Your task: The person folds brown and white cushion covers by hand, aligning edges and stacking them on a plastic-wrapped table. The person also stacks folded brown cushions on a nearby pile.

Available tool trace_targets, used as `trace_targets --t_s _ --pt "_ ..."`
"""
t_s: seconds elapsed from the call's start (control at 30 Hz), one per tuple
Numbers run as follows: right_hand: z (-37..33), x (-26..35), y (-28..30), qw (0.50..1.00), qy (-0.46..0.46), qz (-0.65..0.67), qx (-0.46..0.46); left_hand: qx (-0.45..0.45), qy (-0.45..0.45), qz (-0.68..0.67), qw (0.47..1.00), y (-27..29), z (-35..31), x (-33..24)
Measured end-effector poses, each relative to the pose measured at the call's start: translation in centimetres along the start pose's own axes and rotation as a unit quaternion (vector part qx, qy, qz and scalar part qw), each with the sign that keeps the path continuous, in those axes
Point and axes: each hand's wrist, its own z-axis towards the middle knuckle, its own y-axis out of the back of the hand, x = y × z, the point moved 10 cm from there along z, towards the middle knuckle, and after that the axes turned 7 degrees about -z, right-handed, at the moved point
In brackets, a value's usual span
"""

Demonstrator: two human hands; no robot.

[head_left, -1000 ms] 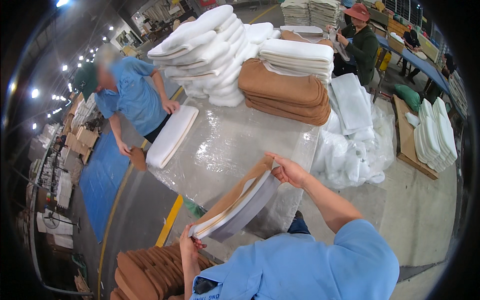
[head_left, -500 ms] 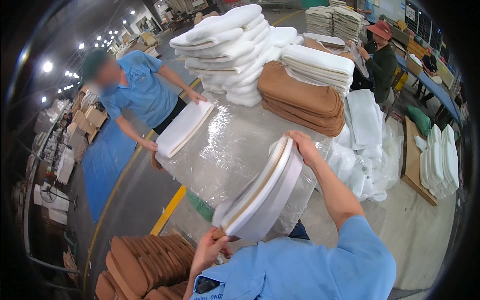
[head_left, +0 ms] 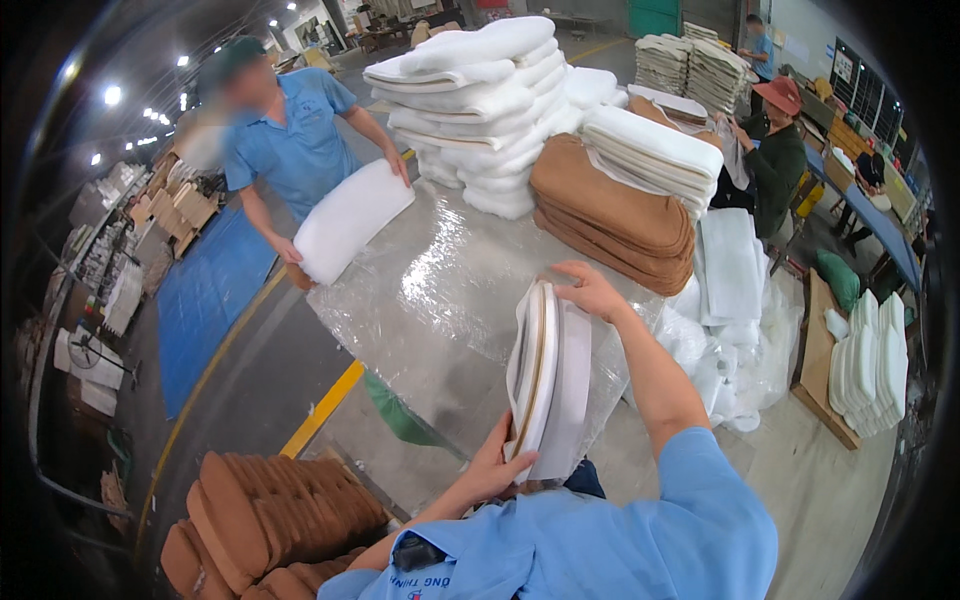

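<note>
A layered cushion pad (head_left: 532, 375), white with a brown strip along its edge and a pale grey outer face (head_left: 572, 380), stands on its long edge over the near part of the plastic-covered table (head_left: 440, 320). My left hand (head_left: 490, 462) grips its near end, thumb on the side facing me and fingers wrapped round the other side. At the far end, my right hand (head_left: 592, 290) rests with its fingers stretched out, the thumb side touching the pad's tip. Across the table, a co-worker in a blue shirt holds a white pad (head_left: 355, 222) in both hands.
Tall folded white padding (head_left: 465, 110) and a stack of brown covers (head_left: 610, 200) stand on the table's far side. Brown cushions (head_left: 285, 520) are piled at my lower left. White bundles and plastic wrap (head_left: 730, 330) lie to the right. A person in a red hat sits beyond.
The pad has turned more upright and its layers sit closer together. My left hand has shifted from its corner onto its side; my right fingers have straightened. The co-worker has tilted up the white pad.
</note>
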Motion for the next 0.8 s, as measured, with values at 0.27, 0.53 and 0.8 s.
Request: trace_targets --t_s 0.27,0.53,0.8 --pt "2.9 2.4 -1.5 0.997 0.067 -0.040 0.011 -0.033 -0.092 0.044 0.994 -2.2 2.4 -0.5" --pt "-0.2 0.7 -2.3 0.963 0.142 0.080 -0.214 -0.063 -0.057 -0.008 0.996 -2.5 2.7 0.6" --pt "-0.9 -1.7 0.5 0.962 0.108 0.123 -0.219 -0.008 -0.030 0.005 1.000 -1.9 3.9 -0.7"
